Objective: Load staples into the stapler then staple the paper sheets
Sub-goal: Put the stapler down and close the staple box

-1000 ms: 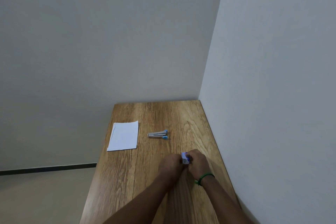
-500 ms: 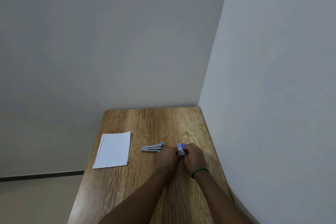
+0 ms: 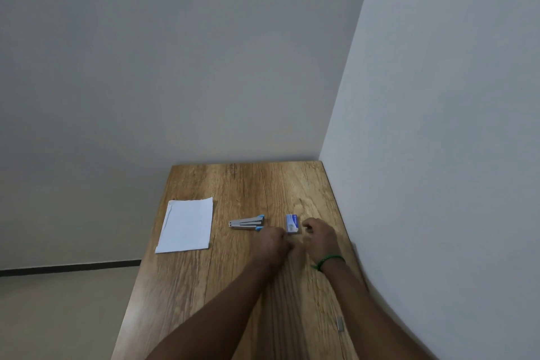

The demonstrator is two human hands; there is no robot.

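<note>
Both of my hands are out over the wooden table (image 3: 239,286), close together near its right side. My left hand (image 3: 270,244) is curled into a loose fist, knuckles up, resting just short of the stapler (image 3: 247,223); whether anything small is pinched inside it I cannot tell, since the fingers are tucked under and blurred. My right hand (image 3: 320,235), with a green band (image 3: 328,260) at the wrist, is bent with its fingertips just beside the staple box (image 3: 292,223), and I cannot tell whether they touch it or hold anything. That small white and blue box lies flat on the table between my two hands, slightly farther from me than my knuckles. To its left lies the stapler, silver with blue ends, opened into a narrow V and resting on the wood. Farther left, near the table's left edge, sits the stack of white paper sheets (image 3: 187,225), well apart from the stapler. Close to me, by the right edge, lies a small silvery strip (image 3: 339,324), likely staples.
</note>
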